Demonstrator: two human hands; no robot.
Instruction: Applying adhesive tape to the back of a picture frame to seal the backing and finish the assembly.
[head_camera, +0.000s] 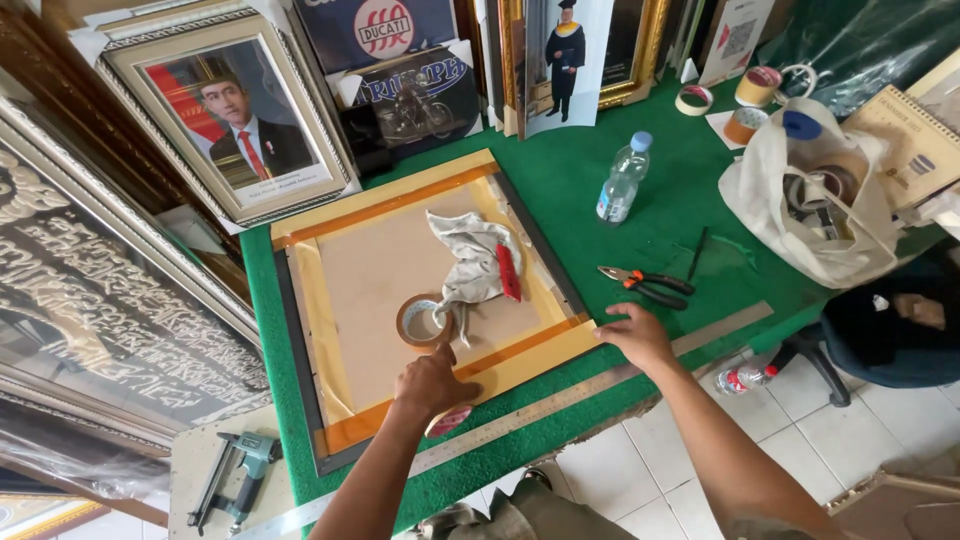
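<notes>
A picture frame lies face down on the green table, its brown backing board (375, 270) taped along the edges with tan and orange tape. My left hand (432, 378) rests on the board's near edge, fingers reaching toward a roll of brown tape (423, 321). Under that hand lies a small red-and-white disc (450, 420). My right hand (636, 335) presses flat on the frame's near right corner. A crumpled white cloth (468, 262) and a red cutter (508, 272) lie on the board.
A long metal ruler (560, 402) runs along the table's front edge. Orange-handled pliers (648, 285), a water bottle (622, 180), tape rolls (756, 86) and a white cloth bag (800, 190) sit to the right. Framed pictures (230, 120) lean at the back; a staple gun (240, 478) lies at lower left.
</notes>
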